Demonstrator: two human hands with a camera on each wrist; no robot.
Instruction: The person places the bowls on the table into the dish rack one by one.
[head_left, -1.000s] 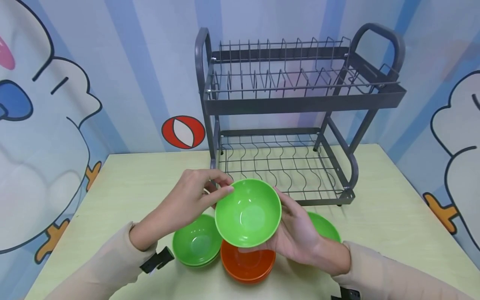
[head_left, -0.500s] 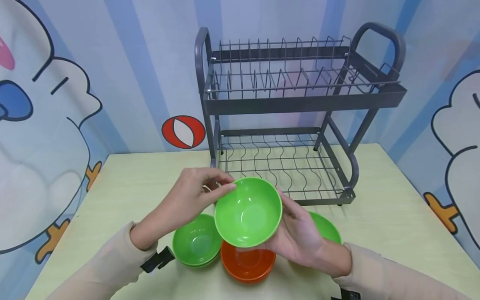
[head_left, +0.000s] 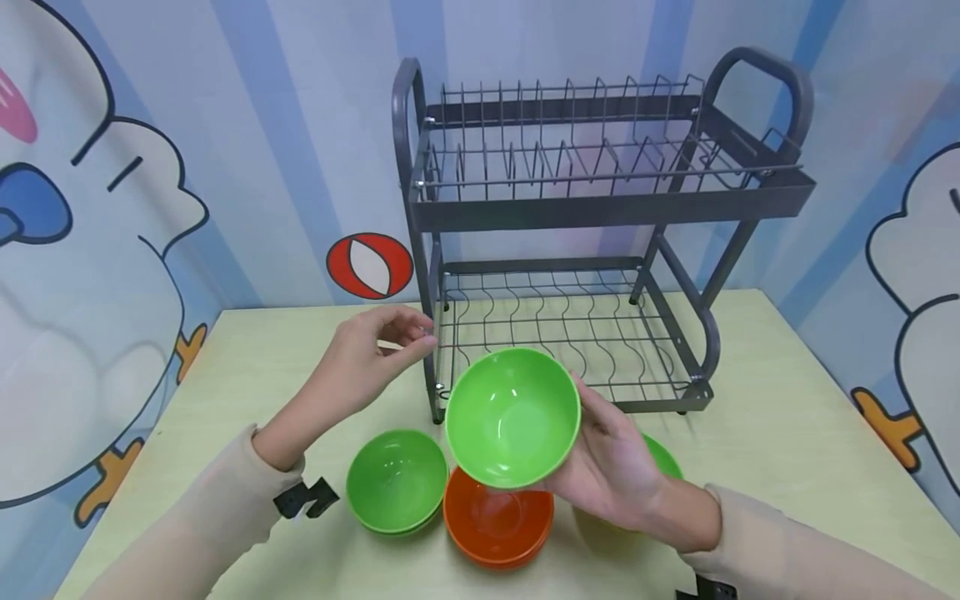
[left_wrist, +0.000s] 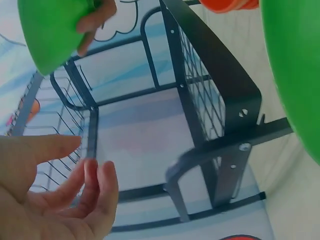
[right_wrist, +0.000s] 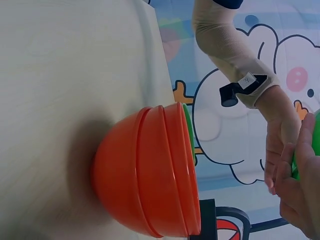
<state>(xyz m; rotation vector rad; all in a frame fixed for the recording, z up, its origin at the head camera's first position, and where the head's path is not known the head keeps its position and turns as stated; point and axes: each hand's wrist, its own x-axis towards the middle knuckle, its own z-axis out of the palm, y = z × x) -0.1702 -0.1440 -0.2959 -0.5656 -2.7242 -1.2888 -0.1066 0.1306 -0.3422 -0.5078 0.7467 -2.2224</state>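
A shiny green bowl (head_left: pixel 513 417) is held up, tilted toward the camera, by my right hand (head_left: pixel 611 467), which grips its right side and underside. My left hand (head_left: pixel 367 358) is off the bowl, to its upper left, with fingers loosely bent and nothing between them. In the left wrist view, a gap shows between the left fingertips (left_wrist: pixel 80 150) and the bowl. Below the held bowl sits a stack of orange bowls (head_left: pixel 498 533), partly covered by it. Left of that stands a stack of green bowls (head_left: pixel 395 483). Another green bowl (head_left: pixel 663 457) is mostly hidden behind the right hand.
A dark two-tier dish rack (head_left: pixel 611 212) stands on the table behind the bowls, with wire shelves above and below. The pale table (head_left: pixel 292 350) meets a wall with blue stripes and cartoon drawings. A red-and-white ball (head_left: pixel 370 265) is printed on that wall.
My left hand has let go of the green bowl's rim and moved up and left. The right hand has shifted the bowl slightly up and to the right.
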